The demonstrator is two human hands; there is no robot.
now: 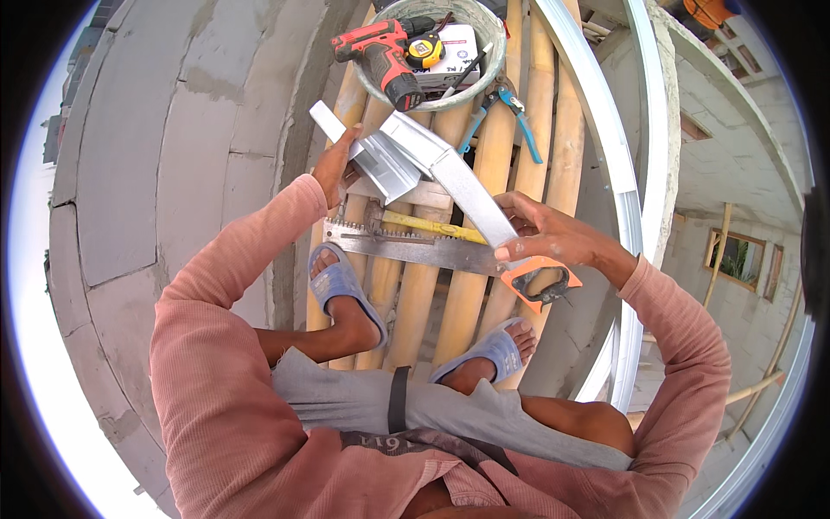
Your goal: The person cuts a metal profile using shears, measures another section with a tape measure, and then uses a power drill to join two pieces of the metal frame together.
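My left hand (pixel 335 171) is closed on a short bent piece of silvery metal channel (pixel 389 166). My right hand (pixel 553 232) pinches the near end of a longer metal channel (pixel 471 195) between thumb and fingers. The two pieces meet or overlap near their far ends; whether they are joined I cannot tell. Under them lie a hammer with a yellow handle (pixel 437 227) and a handsaw (pixel 424 249) with an orange handle (pixel 540 281), just below my right hand. A pale flat block (pixel 424 194) is partly hidden by the metal.
Bamboo poles (pixel 415 303) form the platform under my sandalled feet. Ahead, a bucket (pixel 494 60) holds a red cordless drill (pixel 385 56), a tape measure (pixel 425 50) and a white box. Blue-handled snips (pixel 510 117) lie beside it. Block wall (pixel 207 156) left; long metal profiles (pixel 618 147) right.
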